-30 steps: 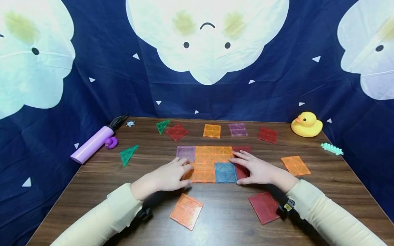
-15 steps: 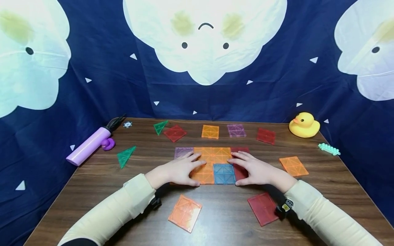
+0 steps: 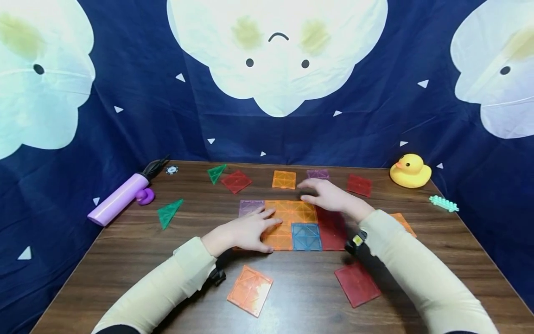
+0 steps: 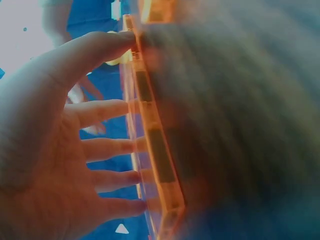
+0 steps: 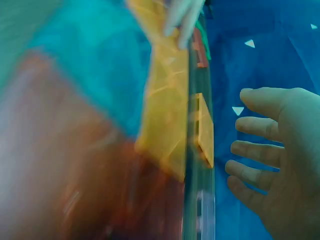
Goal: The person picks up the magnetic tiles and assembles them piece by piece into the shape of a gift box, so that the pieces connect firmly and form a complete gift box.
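Magnetic tiles lie flat, edge to edge, in a block at mid-table: a purple tile point(image 3: 251, 206), orange tiles point(image 3: 292, 211), a blue tile point(image 3: 306, 236) and red tiles point(image 3: 333, 234) on the right. My left hand point(image 3: 248, 232) rests over the block's left part with fingers spread. In the left wrist view its fingertips point(image 4: 134, 177) touch the edge of an orange tile point(image 4: 160, 150). Raised over the block's far side, my right hand point(image 3: 329, 197) has loosely bent fingers and holds nothing. Its fingers point(image 5: 255, 152) stand apart from the tiles in the right wrist view.
Loose tiles lie around: an orange one point(image 3: 250, 290) and a red one point(image 3: 357, 284) in front, an orange one point(image 3: 284, 179) and a purple one point(image 3: 318, 174) behind. Green triangles point(image 3: 169, 213) and a lilac pump point(image 3: 121, 199) are left; a rubber duck point(image 3: 410, 170) sits back right.
My left hand has moved right, from the block's left edge onto its tiles. My right hand has left the red tiles, lifting away toward the back and left. The block sits slightly further right.
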A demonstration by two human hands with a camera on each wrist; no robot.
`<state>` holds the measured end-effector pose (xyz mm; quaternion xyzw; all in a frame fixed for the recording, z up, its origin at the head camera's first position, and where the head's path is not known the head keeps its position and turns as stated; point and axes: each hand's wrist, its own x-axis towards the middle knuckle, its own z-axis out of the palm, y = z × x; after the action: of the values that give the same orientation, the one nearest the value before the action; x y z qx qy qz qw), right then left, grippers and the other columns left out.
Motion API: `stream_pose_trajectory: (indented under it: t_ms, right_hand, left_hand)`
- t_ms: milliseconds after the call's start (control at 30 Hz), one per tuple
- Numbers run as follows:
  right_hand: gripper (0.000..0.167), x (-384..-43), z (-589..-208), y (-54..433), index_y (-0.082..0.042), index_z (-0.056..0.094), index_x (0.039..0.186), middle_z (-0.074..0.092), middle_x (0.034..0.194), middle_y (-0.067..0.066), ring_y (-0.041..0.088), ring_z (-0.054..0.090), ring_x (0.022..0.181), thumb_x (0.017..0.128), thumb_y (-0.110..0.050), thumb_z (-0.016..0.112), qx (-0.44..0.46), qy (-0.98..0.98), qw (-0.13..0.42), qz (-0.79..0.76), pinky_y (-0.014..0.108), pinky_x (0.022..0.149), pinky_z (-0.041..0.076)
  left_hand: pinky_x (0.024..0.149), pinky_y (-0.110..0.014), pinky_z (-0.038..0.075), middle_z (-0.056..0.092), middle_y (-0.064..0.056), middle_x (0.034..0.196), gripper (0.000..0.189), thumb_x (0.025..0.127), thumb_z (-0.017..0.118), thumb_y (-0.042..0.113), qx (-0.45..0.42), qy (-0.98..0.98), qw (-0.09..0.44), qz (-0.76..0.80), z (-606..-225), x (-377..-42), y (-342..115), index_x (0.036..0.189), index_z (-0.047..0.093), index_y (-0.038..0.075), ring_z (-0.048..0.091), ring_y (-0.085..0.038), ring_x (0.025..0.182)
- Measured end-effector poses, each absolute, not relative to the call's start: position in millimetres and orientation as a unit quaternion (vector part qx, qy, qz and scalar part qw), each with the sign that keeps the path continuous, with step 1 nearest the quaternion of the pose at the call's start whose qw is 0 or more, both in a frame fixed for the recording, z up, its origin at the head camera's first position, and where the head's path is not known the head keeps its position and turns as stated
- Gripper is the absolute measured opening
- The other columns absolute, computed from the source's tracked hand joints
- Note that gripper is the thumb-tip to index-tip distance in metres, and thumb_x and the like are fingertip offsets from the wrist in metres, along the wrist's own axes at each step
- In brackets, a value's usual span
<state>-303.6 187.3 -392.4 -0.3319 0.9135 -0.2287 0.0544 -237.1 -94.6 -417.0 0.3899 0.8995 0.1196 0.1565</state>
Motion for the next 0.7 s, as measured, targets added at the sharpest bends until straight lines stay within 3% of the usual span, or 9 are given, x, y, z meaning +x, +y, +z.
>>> stream_pose_trajectory:
  t_ms: [367,700]
  right_hand:
    - [0.050,-355.2,-421.4,125.9,0.002,0.047,0.150,0.038,0.157,0.024,0.038,0.032,0.147,0.106,-0.020,0.056,-0.306,0.933,0.086,-0.170,0.049,0.119,0.025]
    - [0.053,-349.4,-426.0,116.9,-0.003,0.046,0.152,0.034,0.160,0.021,0.037,0.029,0.149,0.100,-0.004,0.053,-0.339,0.922,0.122,-0.140,0.049,0.120,0.022]
  left_hand:
    - [0.118,-0.059,0.023,0.024,-0.020,0.165,0.082,0.089,0.077,0.047,0.391,0.899,0.157,0.114,-417.0,-240.6,-93.7,0.156,0.044,0.015,0.016,-0.050,0.149]
    - [0.118,-0.059,0.022,0.024,-0.020,0.165,0.080,0.089,0.077,0.045,0.384,0.901,0.166,0.118,-416.2,-238.5,-94.1,0.156,0.044,0.015,0.015,-0.049,0.150]
